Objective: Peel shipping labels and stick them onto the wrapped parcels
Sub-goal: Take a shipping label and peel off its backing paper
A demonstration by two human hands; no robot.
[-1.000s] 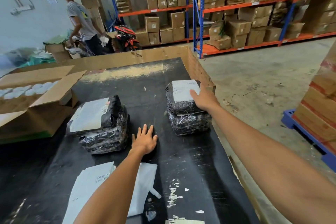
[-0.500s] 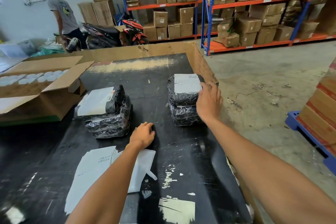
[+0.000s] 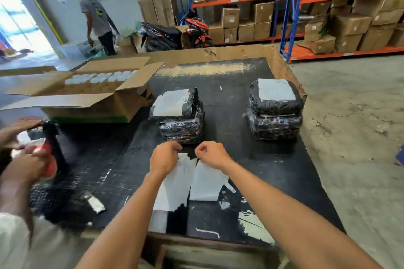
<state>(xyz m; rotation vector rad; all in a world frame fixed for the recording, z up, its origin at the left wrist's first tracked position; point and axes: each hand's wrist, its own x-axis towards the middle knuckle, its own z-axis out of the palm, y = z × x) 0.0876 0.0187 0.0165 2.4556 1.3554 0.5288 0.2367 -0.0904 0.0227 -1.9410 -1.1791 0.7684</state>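
Two stacks of black wrapped parcels stand on the black table [image 3: 251, 159]. The left stack [image 3: 181, 116] and the right stack [image 3: 274, 109] each carry a white label on top. White label sheets [image 3: 179, 181] lie on the table in front of the left stack. My left hand [image 3: 165, 157] pinches the top edge of the left sheet. My right hand [image 3: 211, 154] is closed at the top edge of the right sheet [image 3: 206, 183]. Whether a label is lifted from its backing is hidden by my fingers.
An open cardboard box [image 3: 91, 94] with white caps stands at the table's left. Another person's hands [image 3: 24, 153] hold a red and black object at the far left edge. A person [image 3: 96, 17] stands by the wall. Shelves of cartons [image 3: 328, 6] fill the back right.
My right hand left the right parcel stack and came back to the label sheets. My left hand moved from the table onto the sheets. Another person's hands appeared at the left.
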